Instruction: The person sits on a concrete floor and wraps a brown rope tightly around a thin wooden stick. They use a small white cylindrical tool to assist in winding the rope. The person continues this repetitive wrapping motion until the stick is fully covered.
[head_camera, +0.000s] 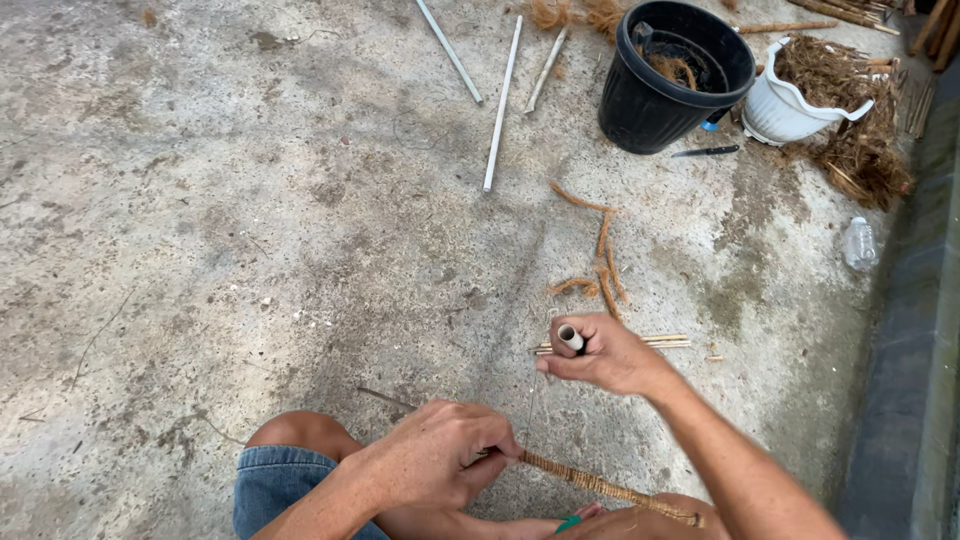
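My right hand (605, 355) is closed around a short white tube (570, 337) whose open end faces the camera. A thin thread (533, 400) runs down from it toward my left hand (435, 455). My left hand pinches the upper end of a stick wrapped in brown coconut fibre (605, 488), which slants down to the right across my legs. Thin bamboo sticks (665, 342) lie on the concrete just behind my right hand.
Loose fibre strands (605, 265) lie on the floor ahead. Three white rods (502, 100) rest further back. A black bucket (670, 75) and a white pot (790, 100) full of fibre stand at top right, with a knife (705, 152) and a plastic bottle (859, 243) nearby.
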